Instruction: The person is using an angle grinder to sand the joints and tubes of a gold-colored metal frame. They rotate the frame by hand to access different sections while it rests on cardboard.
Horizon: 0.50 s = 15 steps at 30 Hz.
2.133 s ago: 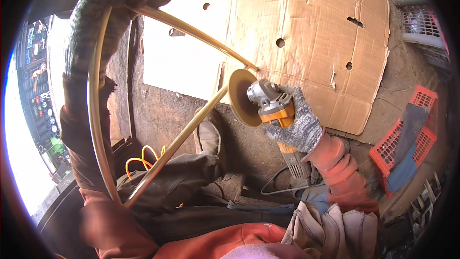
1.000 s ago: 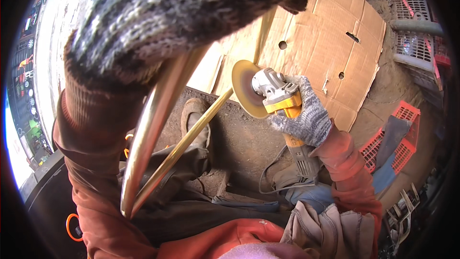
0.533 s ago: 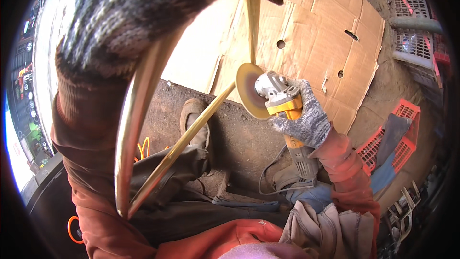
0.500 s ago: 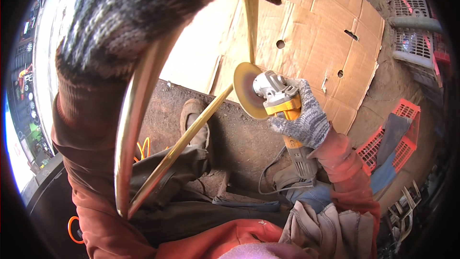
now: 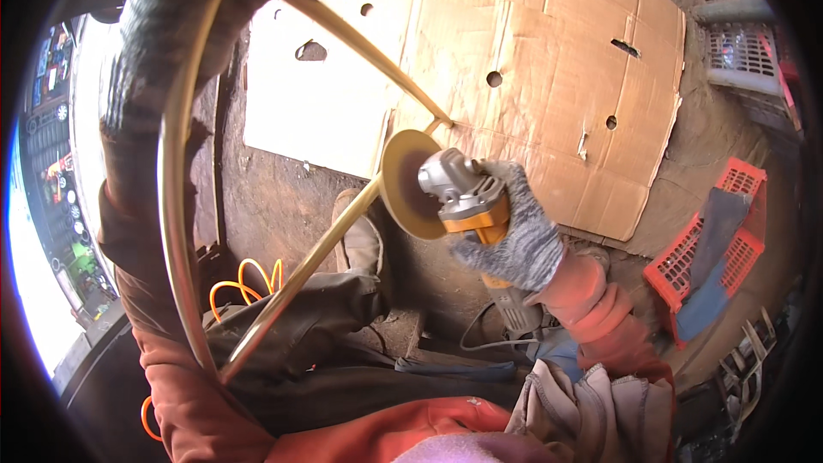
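A triangular frame of shiny brass-coloured metal tube [image 5: 300, 279] is held up in front of me. My left hand [image 5: 176, 13], in a grey knitted glove, is closed around its upper corner; motion blurs the glove, and the fingers show only partly. My right hand [image 5: 533, 236], gloved alike, grips a yellow and grey angle grinder [image 5: 470, 193] around its body. The grinder's round tan disc [image 5: 403, 184] meets the frame near its far corner. Part of that corner is hidden behind the disc. Whether the disc is spinning I cannot tell.
A flattened cardboard sheet [image 5: 549, 94] with holes lies ahead on the dirt floor. At right are a red plastic crate [image 5: 673, 279] with dark and blue cloth on it, grey crates [image 5: 733, 51] and metal pieces [image 5: 741, 369]. An orange hose [image 5: 244, 291] curls by my leg.
My left hand has swung left, tilting the frame and bringing its far corner into view. My right hand has moved the grinder left and slightly nearer to me, with the disc staying at the frame.
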Tool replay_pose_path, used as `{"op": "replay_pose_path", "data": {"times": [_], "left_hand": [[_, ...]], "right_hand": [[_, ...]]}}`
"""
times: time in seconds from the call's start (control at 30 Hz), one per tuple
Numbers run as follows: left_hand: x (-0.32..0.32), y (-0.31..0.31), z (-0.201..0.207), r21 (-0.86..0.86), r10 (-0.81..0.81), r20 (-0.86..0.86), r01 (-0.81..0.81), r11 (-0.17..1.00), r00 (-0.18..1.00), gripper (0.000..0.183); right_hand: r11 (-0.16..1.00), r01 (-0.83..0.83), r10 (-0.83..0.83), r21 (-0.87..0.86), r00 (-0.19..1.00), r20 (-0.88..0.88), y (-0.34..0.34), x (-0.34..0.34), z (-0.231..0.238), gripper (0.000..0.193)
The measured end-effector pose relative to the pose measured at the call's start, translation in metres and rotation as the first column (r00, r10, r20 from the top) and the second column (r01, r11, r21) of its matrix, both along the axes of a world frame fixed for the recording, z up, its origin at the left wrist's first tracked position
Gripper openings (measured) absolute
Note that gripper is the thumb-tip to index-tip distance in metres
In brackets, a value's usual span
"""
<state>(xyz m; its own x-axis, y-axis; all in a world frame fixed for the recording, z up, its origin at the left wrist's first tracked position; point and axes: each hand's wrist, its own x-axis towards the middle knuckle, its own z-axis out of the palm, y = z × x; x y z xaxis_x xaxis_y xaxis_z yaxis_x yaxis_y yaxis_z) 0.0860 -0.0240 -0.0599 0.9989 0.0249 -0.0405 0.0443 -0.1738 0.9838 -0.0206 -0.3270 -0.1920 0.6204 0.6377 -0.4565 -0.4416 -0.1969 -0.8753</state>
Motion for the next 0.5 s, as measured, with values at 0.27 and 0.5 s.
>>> {"op": "replay_pose_path", "data": {"times": [0.27, 0.5], "left_hand": [[-0.041, 0.117, -0.018, 0.079, 0.066, -0.051, -0.062, 0.995, 0.996, 0.013], [-0.056, 0.121, -0.029, -0.033, 0.165, -0.126, -0.171, 0.985, 0.978, 0.007]], "right_hand": [[0.985, 0.114, -0.107, 0.133, 0.992, -0.064, 0.02, -0.012, -0.01, 0.072], [0.97, 0.241, -0.237, 0.034, 0.967, -0.094, 0.025, -0.019, -0.037, 0.075]]}}
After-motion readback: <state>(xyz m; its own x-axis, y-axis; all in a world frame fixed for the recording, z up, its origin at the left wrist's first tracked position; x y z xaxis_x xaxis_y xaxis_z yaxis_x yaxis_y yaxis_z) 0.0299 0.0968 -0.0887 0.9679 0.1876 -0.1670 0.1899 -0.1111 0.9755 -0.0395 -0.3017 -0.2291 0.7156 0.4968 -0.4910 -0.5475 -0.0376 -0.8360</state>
